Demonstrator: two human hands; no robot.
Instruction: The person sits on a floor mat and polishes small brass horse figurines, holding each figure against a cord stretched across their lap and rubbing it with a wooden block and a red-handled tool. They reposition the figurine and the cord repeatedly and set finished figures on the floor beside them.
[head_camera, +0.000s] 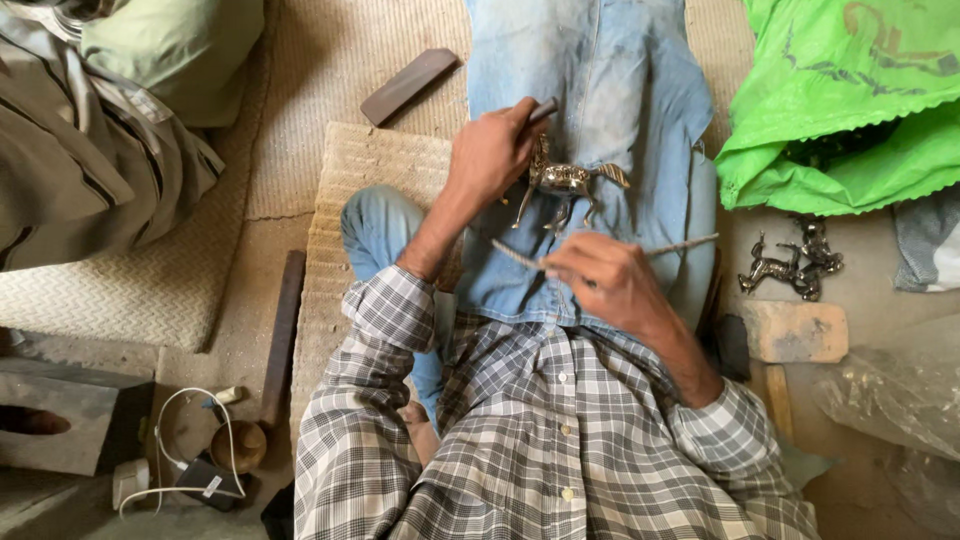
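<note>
Inspector A: The left hand (490, 150) is closed around the front end of a small metal horse figurine (565, 180); the figurine stands out to the right of that hand, legs pointing toward the person, above the denim-covered lap (600, 80); a dark rod-like end (543, 110) shows above the fingers, its nature unclear.

Inspector B: Noted; the right hand (600, 275) is closed on a thin metal file (680, 244); the file lies crosswise, one end jutting left of the hand, the other running right and slightly up; the hand sits just below the figurine, nearly under its legs; whether file and figurine touch cannot be told.

Inspector A: To the right of the right hand, well apart, several more metal figurines (795, 265) lie on the floor; a tan block (797, 331) sits just below them; a green plastic bag (840, 100) lies beyond.

Inspector B: Up and left of the left hand, a flat dark bar (408, 86) rests on the woven mat (340, 60); both sleeves are checked.
</note>
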